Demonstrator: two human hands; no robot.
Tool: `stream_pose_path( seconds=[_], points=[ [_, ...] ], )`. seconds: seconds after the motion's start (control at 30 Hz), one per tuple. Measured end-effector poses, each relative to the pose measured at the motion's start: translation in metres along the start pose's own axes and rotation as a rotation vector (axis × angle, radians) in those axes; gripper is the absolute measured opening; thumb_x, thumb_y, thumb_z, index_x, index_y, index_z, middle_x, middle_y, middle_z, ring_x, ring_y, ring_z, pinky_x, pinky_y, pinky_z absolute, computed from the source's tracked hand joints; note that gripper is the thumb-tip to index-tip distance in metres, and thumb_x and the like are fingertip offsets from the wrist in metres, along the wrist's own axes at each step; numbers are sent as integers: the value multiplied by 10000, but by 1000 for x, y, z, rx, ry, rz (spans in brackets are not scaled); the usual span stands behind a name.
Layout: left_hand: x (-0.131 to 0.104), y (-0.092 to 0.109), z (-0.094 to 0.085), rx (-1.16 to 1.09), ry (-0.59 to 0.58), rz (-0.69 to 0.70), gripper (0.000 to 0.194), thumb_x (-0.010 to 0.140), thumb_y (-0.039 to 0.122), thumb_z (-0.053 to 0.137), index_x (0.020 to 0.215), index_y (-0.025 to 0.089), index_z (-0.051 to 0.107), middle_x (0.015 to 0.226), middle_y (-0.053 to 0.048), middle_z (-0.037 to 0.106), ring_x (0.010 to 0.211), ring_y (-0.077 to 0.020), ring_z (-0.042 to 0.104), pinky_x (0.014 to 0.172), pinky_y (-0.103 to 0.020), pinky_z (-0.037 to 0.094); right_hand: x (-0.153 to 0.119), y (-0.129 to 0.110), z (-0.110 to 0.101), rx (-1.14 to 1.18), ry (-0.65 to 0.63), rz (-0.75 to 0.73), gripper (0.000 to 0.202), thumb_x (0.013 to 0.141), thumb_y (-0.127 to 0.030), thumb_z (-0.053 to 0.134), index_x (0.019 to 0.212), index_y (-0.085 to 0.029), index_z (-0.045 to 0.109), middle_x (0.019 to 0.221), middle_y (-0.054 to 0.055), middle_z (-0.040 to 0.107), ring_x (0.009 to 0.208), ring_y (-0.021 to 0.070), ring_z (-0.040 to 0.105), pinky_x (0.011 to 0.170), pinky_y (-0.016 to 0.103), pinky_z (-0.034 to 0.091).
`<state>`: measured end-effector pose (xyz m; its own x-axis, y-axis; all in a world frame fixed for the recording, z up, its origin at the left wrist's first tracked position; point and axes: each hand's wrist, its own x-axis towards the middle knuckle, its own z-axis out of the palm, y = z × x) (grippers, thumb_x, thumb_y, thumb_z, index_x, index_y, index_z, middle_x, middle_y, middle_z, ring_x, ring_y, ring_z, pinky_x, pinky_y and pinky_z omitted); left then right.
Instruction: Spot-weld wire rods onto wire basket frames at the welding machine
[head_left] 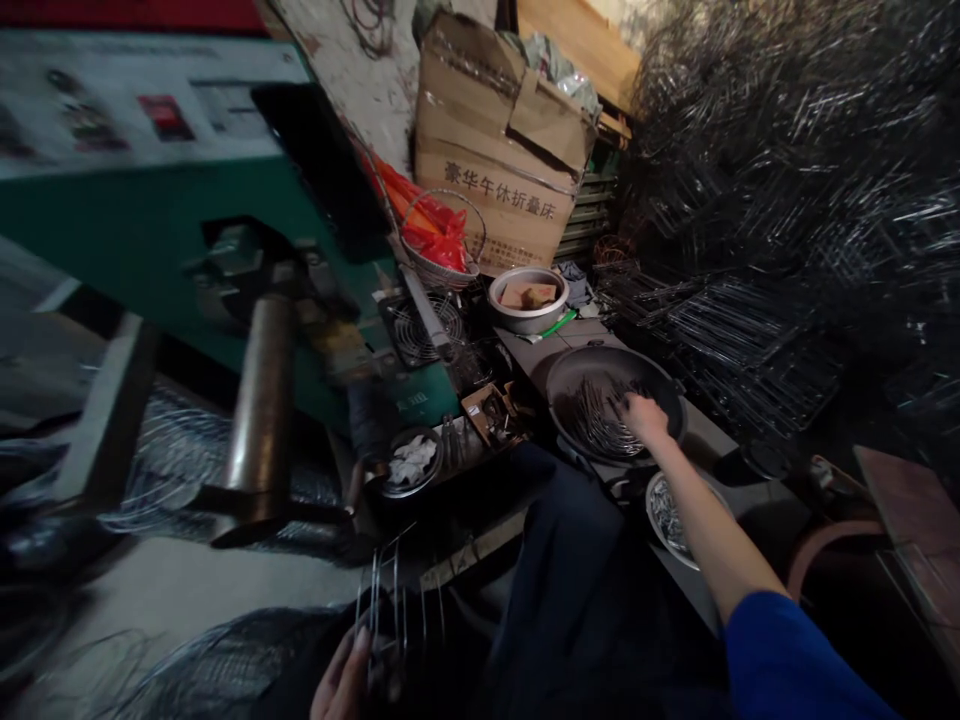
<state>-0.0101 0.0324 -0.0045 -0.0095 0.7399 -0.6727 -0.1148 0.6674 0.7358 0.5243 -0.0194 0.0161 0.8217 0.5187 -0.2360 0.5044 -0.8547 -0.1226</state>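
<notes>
Low in the picture, my left hand (pixel 346 672) is closed around a bent wire rack (pixel 386 590), whose thin prongs point upward above my lap. My right arm reaches out to a wide dark pan (pixel 561 385) on the bench. Over the heap of thin metal wires (pixel 596 415) in that pan, my right hand (pixel 646 420) has its fingers down and bunched at the wires. What those fingertips pinch, if anything, is too small and blurred to make out. Beneath my right forearm sits a bowl of small metal pieces (pixel 670 515).
A green machine (pixel 120 230) with a metal cylinder (pixel 262 400) stands at left. Beyond the pan are a round tin (pixel 529 318), a basket with red plastic (pixel 442 245) and a cardboard box (pixel 495 150). Tangled wire racks (pixel 765 330) pile up at right. A small bowl (pixel 411 462) holds white scraps.
</notes>
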Motion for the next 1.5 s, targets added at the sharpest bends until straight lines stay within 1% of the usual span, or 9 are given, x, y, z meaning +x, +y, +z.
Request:
stream_pose_path(
  seconds=[0.07, 0.13, 0.27, 0.4, 0.5, 0.6, 0.73, 1.2, 1.5],
  points=[
    [-7, -2, 2, -78, -24, 71, 713, 519, 528, 930, 1103, 221, 657, 719, 46, 670, 589, -133, 617, 470, -197, 486, -19, 0, -30, 50, 91, -102, 380, 989, -425, 466, 1234, -200, 649, 1122, 179, 718, 1035, 317, 685, 813, 395, 516],
    [-18, -1, 7, -158, -47, 162, 712, 562, 499, 926, 1137, 202, 629, 650, 71, 607, 501, -93, 538, 419, -180, 445, -43, -5, -56, 281, 237, -358, 307, 939, -446, 550, 1024, -192, 701, 973, 126, 735, 909, 277, 681, 771, 363, 501],
    [-32, 9, 16, -211, -115, 317, 753, 653, 514, 874, 1225, 132, 568, 599, 74, 548, 448, -87, 483, 382, -197, 432, -83, -43, -77, 793, 137, -736, 382, 842, -605, 668, 823, -223, 688, 745, 69, 667, 670, 206, 593, 637, 332, 449],
    [-35, 15, 10, -229, -137, 374, 770, 708, 499, 839, 1298, 124, 515, 632, 73, 539, 434, -70, 457, 396, -204, 455, -116, -105, -47, 906, -87, -797, 493, 779, -698, 686, 792, -206, 711, 773, 91, 682, 704, 223, 588, 626, 337, 414],
    [-42, 18, 4, -251, -115, 416, 767, 700, 481, 851, 1293, 128, 516, 641, 75, 529, 450, -68, 461, 412, -209, 480, -140, -144, -10, 952, -169, -768, 536, 774, -710, 665, 636, -195, 610, 622, 19, 553, 618, 173, 484, 586, 303, 343],
    [-48, 23, -1, -268, -106, 452, 755, 710, 466, 847, 1295, 130, 509, 614, 80, 523, 442, -72, 460, 405, -210, 484, -157, -167, 22, 1053, -183, -740, 571, 784, -643, 690, 541, -211, 408, 560, -52, 319, 560, 113, 306, 549, 276, 242],
    [-51, 30, -6, -282, -96, 481, 735, 729, 458, 834, 1299, 132, 504, 602, 79, 531, 417, -75, 465, 395, -210, 476, -173, -180, 47, 1126, -262, -807, 582, 785, -548, 736, 529, -211, 335, 585, -59, 286, 583, 107, 276, 569, 278, 236],
    [-31, 40, 12, -277, -79, 490, 715, 723, 446, 849, 1282, 137, 530, 660, 69, 535, 441, -62, 485, 410, -189, 461, -169, -201, 60, 1240, -405, -869, 565, 784, -470, 768, 538, -209, 332, 607, -56, 288, 606, 118, 277, 603, 291, 237],
    [-11, 48, 27, -263, -62, 528, 660, 756, 420, 835, 1286, 150, 549, 728, 44, 575, 541, -72, 527, 496, -191, 489, -148, -220, 71, 1163, -354, -898, 557, 755, -525, 771, 534, -208, 370, 592, -53, 325, 606, 121, 315, 600, 278, 266]
  ],
)
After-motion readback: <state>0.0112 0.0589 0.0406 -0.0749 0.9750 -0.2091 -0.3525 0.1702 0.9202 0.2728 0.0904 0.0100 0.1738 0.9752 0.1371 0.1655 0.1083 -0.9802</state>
